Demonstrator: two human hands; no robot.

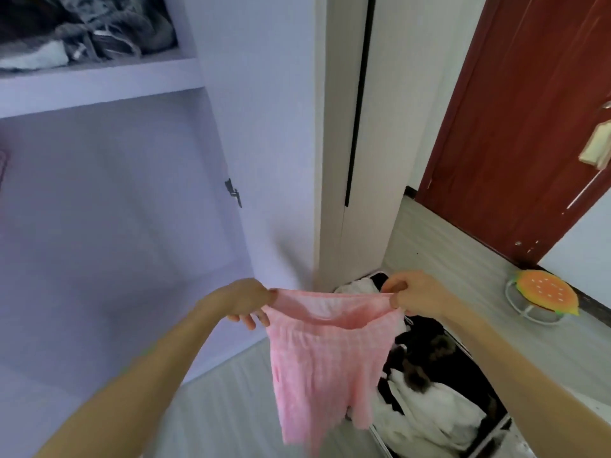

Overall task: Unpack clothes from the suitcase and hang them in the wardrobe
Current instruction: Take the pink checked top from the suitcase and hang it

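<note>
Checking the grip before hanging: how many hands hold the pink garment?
2. The left hand pinches the pink garment at the left end of its top edge; the right hand pinches the right end. Neither is hidden.

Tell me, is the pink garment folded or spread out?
Spread out: left hand and right hand pinch the pink garment by its top edge, hanging unfolded.

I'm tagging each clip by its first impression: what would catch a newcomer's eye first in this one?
A pink garment stands out first, stretched by its top edge between the left hand and right hand, lower centre. Right of it an open suitcase of white and dark clothes lies on the floor, with a bright burger-shaped cushion beyond.
</note>
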